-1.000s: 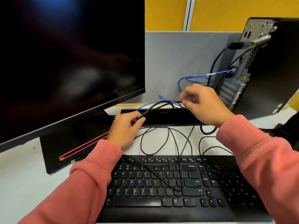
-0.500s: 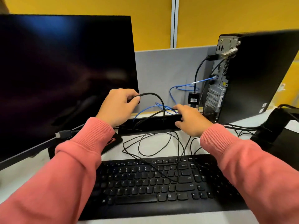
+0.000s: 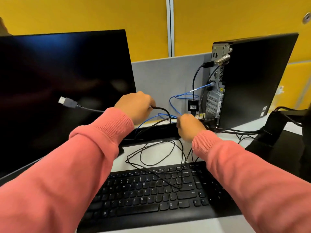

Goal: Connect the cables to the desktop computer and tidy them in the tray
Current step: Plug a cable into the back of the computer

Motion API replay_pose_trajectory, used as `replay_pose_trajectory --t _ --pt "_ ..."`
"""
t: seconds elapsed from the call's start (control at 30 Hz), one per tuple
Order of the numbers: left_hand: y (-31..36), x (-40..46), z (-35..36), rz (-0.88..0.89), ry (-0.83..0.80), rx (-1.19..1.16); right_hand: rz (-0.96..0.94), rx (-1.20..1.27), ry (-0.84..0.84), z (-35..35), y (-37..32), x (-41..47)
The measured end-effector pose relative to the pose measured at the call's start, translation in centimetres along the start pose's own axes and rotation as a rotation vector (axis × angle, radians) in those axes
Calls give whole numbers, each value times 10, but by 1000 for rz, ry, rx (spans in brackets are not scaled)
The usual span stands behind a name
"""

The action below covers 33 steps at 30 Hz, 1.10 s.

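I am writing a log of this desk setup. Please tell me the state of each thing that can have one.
monitor: screen dark
HDMI plug: loose, in the air before the monitor
black cable: gripped by the left hand
right hand: curled at the cables, grip hidden
blue cable: plugged into the desktop computer
keyboard: thin cable loops lying across it

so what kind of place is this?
Likely an office cubicle desk: yellow partition panels behind, a grey desk divider, plus a monitor, keyboard and desktop tower.
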<state>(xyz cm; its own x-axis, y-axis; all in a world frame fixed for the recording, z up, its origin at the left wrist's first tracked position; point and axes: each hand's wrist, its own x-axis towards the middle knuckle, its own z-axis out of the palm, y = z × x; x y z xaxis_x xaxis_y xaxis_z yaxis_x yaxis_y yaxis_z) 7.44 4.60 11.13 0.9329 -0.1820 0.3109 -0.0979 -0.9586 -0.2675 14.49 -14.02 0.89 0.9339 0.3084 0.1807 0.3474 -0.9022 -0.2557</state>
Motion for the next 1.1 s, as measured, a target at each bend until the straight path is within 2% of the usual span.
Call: replay_pose_trajectory --t 0.1,0.33,0.47,0.6,0.7,0.83,1.03,1.1 --pt "9 8 6 3 -28 151 -24 10 -104 6 0 2" --pt "18 22 27 -14 -28 243 -20 117 -73 20 2 6" --pt "15 32 47 -32 -18 184 -66 92 27 27 -1 9" --pt "12 42 65 -46 -26 -9 -136 137 88 26 2 15" --pt "20 42 79 -37 -24 -99 -193 236 57 28 4 17" --pt "30 45 89 -14 35 -92 -191 359 38 29 8 22" --pt "36 46 83 120 98 107 -224 234 86 18 15 26" --pt "35 41 82 141 94 133 -249 161 50 13 16 26"
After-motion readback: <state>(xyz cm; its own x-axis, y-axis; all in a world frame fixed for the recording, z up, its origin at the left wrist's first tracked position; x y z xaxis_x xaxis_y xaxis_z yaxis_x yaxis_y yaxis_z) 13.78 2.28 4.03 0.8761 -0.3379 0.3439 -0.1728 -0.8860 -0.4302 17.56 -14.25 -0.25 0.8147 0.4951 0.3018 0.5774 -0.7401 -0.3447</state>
